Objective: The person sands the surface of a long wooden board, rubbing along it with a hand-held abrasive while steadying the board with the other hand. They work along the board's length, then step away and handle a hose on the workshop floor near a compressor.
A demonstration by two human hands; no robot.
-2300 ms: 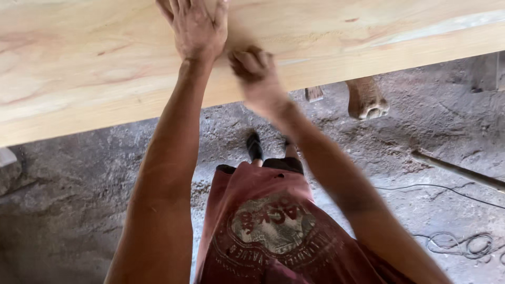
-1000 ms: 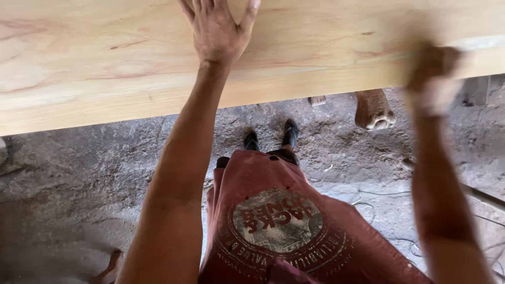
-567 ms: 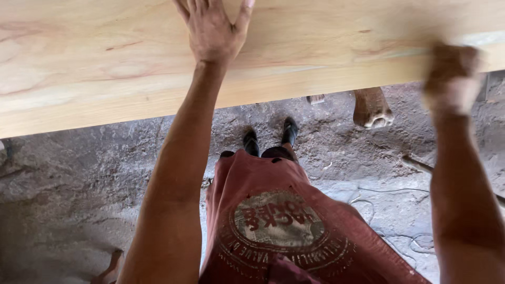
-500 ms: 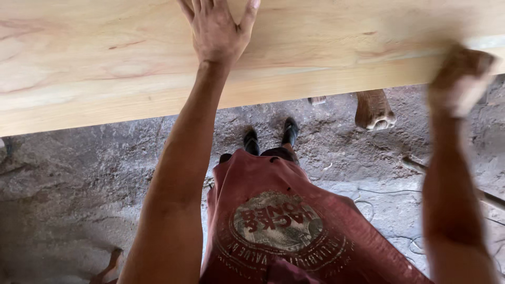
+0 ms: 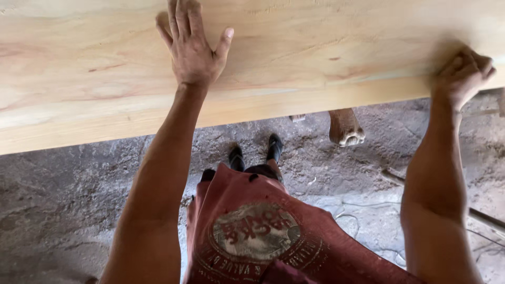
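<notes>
A broad pale wooden plank (image 5: 315, 58) with pinkish grain spans the top of the view. My left hand (image 5: 192, 44) lies flat on it, fingers spread, holding nothing. My right hand (image 5: 463, 76) rests on the plank near its front edge at the far right. Its fingers are curled tight against the wood, and whether anything lies under them is hidden.
Below the plank is a rough grey dusty floor (image 5: 68, 205). A wooden leg end (image 5: 344, 129) stands under the plank's edge. My dark shoes (image 5: 255, 152) and red shirt (image 5: 263, 236) are below. Thin cables (image 5: 368, 210) and a rod (image 5: 473, 210) lie at the right.
My right hand has slid along the plank from beside the left hand out to the far right. The left hand stays flat in the same place.
</notes>
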